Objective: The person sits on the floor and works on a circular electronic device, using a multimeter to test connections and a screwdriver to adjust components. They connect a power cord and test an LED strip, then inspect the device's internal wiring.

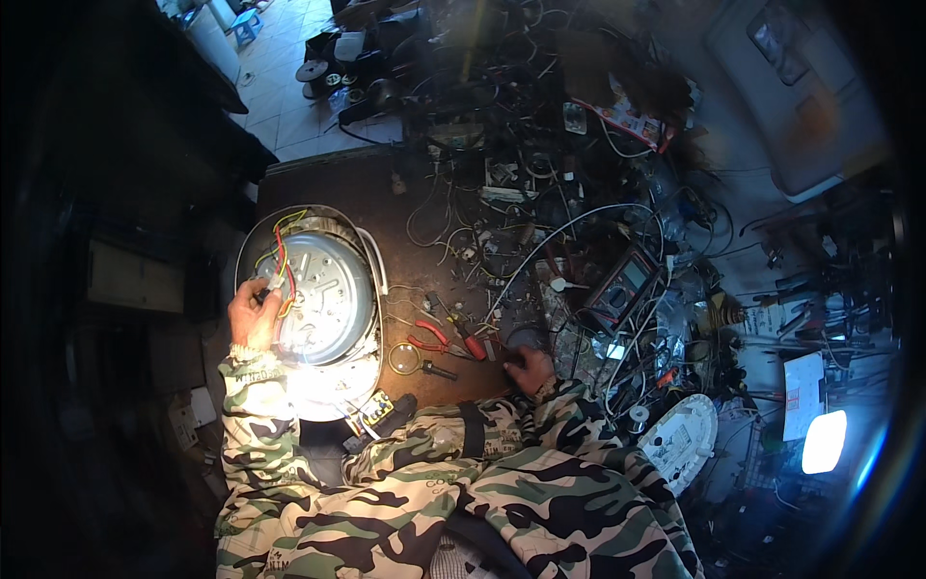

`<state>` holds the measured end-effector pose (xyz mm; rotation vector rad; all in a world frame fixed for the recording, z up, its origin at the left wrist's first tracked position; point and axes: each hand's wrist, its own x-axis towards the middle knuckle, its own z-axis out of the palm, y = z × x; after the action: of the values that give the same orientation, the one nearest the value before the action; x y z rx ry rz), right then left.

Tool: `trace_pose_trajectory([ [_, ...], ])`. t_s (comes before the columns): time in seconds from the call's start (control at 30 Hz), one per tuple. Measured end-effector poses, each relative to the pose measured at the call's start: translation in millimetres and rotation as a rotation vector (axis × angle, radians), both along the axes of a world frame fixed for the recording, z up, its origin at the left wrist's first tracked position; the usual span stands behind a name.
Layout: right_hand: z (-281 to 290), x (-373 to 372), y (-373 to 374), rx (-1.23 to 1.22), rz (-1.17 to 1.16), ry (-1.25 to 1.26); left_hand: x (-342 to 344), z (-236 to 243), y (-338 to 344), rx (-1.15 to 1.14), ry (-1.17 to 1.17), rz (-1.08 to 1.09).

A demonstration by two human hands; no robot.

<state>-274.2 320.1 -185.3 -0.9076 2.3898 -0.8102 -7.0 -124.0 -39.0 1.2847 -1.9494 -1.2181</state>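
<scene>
A round appliance [318, 294] with a pale metal base and red and yellow wires lies at the left of the brown bench, brightly lit. My left hand [253, 314] is closed at its left side, pinching the wires and a small connector. My right hand [531, 370] rests on the bench, fingers curled; whether they hold anything is unclear. Near it lie red-handled pliers [429, 338], a red screwdriver [473, 343], a magnifying glass [405, 347] and loose cables. A yellow-and-black item [376, 415] sits below the appliance.
A multimeter [622, 294] lies among tangled cables and parts along the right. A white perforated disc [675, 439] leans at lower right, near a bright lamp [825, 442]. Spools [313, 77] and a blue stool [246, 27] stand on the tiled floor beyond the bench [309, 183].
</scene>
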Motion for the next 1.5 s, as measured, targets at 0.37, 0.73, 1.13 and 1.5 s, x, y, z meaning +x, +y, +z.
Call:
trace_pose_trajectory([
  [0.37,-9.8,47.3,23.3,0.021,-0.140,-0.196,20.1,-24.1,-26.2,0.003,0.081,-0.052],
  [0.73,37.0,108.4,100.7,-0.027,-0.610,-0.207,23.9,-42.3,-53.3,-0.011,0.055,-0.171],
  [1.13,62.3,1.1,141.6,0.251,-0.815,0.313,32.5,-48.1,-62.2,-0.013,0.114,-0.141],
  [1.5,140.3,-78.9,145.0,-0.442,-0.974,-0.047,42.4,-44.3,-48.8,-0.010,0.071,-0.094],
])
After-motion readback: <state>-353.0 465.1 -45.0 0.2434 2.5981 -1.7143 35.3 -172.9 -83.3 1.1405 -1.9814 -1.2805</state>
